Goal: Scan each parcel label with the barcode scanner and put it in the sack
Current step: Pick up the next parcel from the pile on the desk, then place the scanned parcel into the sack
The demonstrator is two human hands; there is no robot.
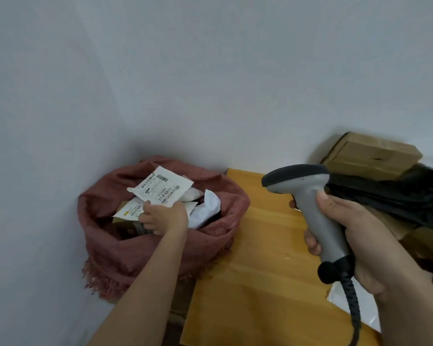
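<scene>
A reddish woven sack [125,248] stands open on the floor in the wall corner, with several white parcels inside. My left hand [164,216] reaches into its mouth and pinches a white parcel [161,187] by its near edge, the printed label facing up. My right hand [348,236] grips the grey handle of a barcode scanner [308,193], held upright over the wooden table with its dark head pointing left. The scanner's coiled black cable [353,305] hangs down from the handle.
A wooden table [255,283] sits right of the sack. Brown cardboard boxes [370,156] and a black bag [395,193] lie at its far right. A white plastic parcel [355,308] rests on the table under my right wrist. Grey walls close the corner.
</scene>
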